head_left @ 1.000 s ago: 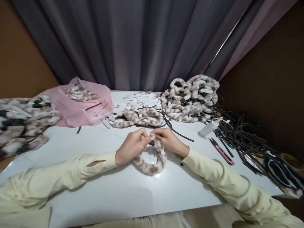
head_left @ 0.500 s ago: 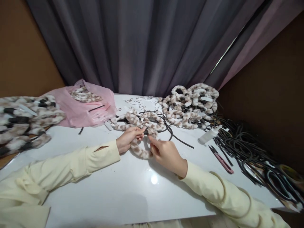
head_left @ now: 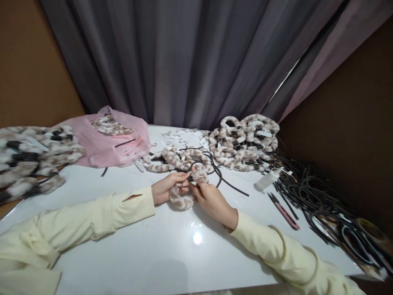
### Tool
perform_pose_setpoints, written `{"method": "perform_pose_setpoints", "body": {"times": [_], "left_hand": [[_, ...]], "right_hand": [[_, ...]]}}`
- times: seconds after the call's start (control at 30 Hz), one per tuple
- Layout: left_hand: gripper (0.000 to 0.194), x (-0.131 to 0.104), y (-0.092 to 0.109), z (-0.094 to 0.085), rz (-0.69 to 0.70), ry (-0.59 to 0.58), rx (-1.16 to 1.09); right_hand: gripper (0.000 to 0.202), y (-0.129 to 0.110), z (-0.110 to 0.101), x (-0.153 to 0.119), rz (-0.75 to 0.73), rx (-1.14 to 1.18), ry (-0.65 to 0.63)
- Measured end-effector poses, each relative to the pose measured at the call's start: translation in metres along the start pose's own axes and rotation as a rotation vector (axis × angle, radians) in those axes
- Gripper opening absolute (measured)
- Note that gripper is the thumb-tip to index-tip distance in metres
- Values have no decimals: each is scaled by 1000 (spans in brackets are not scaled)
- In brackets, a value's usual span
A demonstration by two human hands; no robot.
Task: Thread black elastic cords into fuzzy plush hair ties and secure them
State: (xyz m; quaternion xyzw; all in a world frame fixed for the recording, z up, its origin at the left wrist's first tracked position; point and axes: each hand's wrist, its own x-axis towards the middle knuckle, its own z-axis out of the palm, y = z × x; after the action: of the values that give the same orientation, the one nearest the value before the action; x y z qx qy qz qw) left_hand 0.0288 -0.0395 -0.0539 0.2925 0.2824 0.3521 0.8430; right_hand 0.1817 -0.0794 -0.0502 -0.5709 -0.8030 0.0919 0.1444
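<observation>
A fluffy white-and-brown fur ring is held just above the white table, in front of me. My left hand grips its upper part, thumb and fingers closed by a dark wrapped section. From there a thin black cord curves up in a loop. My right hand is closed in a pinch at the ring's right side, close to the left fingertips. Whatever lies between the right fingertips is hidden. Just behind the hands rest more fur rings with loose black cord.
A pink plastic bag with fur pieces stands back left, beside a fur pile. Another pile of fur rings sits back right. A squeeze bottle, pink-handled snips and tangled black cords lie along the right side.
My right index finger, extended before, has drawn into a pinch near the left fingertips. A black cord loop now rises above the ring. The ring has turned slightly. The view has shifted a little.
</observation>
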Motion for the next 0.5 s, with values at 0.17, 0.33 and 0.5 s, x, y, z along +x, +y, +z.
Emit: {"method": "perform_pose_setpoints", "body": {"times": [0.17,0.33,0.5], "left_hand": [[25,1,2,-1,-7,-31,-26],[25,-1,4,1,-51,-63,-18],[26,-2,4,2,-74,-79,-8]], "right_hand": [[23,1,4,-5,-44,78,110],[27,6,9,-6,-78,178,229],[33,7,6,-7,-81,264,337]]}}
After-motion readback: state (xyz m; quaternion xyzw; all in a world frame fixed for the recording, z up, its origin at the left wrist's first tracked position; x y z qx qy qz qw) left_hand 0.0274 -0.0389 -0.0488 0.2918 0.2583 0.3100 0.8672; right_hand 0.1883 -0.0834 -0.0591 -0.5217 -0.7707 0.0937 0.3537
